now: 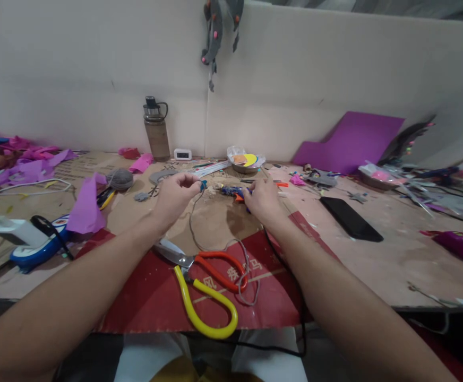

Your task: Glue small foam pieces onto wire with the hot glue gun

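From the head view, I can see the person's left hand (178, 193) with thumb and forefinger pinched nearly closed on a small teal piece (204, 185), held above the cardboard, a grey string (192, 227) trailing below it. The right hand (266, 200) curls around a blue tool (231, 190), its far fingers hidden, so how tight the grip is I can't tell; the tool points toward the teal piece. The string winds down and loops over the red-handled scissors (184, 260), so I'd worry that a tug could snag there and pull the piece from those fingertips. A black cord (271, 247) hanging beside the right forearm might catch and jerk the tool. The yellow-handled cutter (217, 331) by the near edge could get knocked off.
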